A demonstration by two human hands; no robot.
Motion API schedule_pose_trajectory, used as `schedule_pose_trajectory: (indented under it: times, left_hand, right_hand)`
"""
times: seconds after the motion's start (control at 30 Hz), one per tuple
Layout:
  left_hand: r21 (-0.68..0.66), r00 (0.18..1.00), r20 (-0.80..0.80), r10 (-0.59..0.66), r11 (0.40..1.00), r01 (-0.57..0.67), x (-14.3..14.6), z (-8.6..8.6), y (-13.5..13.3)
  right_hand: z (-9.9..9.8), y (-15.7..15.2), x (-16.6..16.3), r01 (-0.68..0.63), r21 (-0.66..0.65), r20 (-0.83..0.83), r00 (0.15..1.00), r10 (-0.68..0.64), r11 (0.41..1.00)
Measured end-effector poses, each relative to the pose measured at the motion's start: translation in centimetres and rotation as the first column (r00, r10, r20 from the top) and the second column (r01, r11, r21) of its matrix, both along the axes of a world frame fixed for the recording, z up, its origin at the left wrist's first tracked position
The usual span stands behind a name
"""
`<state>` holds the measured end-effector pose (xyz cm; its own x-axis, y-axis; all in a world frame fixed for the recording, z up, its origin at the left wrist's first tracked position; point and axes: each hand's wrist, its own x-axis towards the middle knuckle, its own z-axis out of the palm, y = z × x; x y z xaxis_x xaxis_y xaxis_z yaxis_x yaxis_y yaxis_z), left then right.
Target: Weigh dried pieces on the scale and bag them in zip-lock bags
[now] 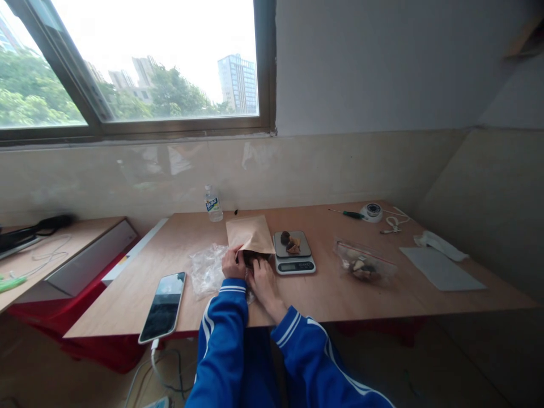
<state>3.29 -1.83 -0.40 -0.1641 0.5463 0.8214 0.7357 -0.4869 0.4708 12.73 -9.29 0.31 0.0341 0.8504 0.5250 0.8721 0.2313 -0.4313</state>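
Observation:
A brown kraft paper bag (250,233) lies on the table with its dark mouth turned toward me. My left hand (233,263) is closed on the left edge of that mouth. At the lower edge of the opening, my right hand (262,279) has its fingers curled against the paper, the tips partly hidden. What is inside the bag cannot be made out. Just right of it stands a kitchen scale (305,245) carrying several brown, dried-looking pieces (293,245). Crumpled clear plastic (205,271) spreads beside and under my hands.
A zip bag (364,267) of similar pieces lies right of the scale. Farther right are a white sheet (442,269), a screwdriver (352,215) and a dome camera (373,212). A bottle (213,205) stands behind; a cabled phone (164,306) lies at the front left edge.

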Motion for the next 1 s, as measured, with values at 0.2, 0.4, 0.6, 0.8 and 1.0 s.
schedule_pose_trajectory:
  times: [0.2, 0.4, 0.6, 0.8, 1.0]
  left_hand:
    - [-0.006, 1.0, 0.029, -0.002, 1.0, 0.002, -0.1, 0.1, 0.0]
    - [-0.048, 0.999, 0.046, 0.002, 0.999, 0.0, -0.2, 0.1, 0.0]
    - [-0.018, 0.997, 0.075, -0.011, 1.0, 0.013, -0.1, 0.2, 0.1]
    - [-0.039, 0.996, 0.083, -0.023, 0.999, 0.026, -0.1, 0.3, 0.1]
    - [-0.021, 0.997, 0.07, -0.023, 0.999, 0.025, -0.1, 0.3, 0.1]
  right_hand:
    - [0.4, -0.5, 0.4, -0.102, 0.148, -0.232, 0.963, 0.135, 0.984]
    - [1.1, -2.1, 3.5, 0.101, 0.35, -0.413, 0.909, 0.056, 0.931]
    - [0.1, -1.3, 11.5, 0.494, 0.295, -0.651, 0.731, -0.206, 0.818]
    - [-0.6, 1.1, 14.4, 0.429, 0.221, -0.679, 0.712, -0.177, 0.876]
    - [-0.8, 2.5, 14.6, 0.367, 0.183, -0.714, 0.687, -0.133, 0.912]
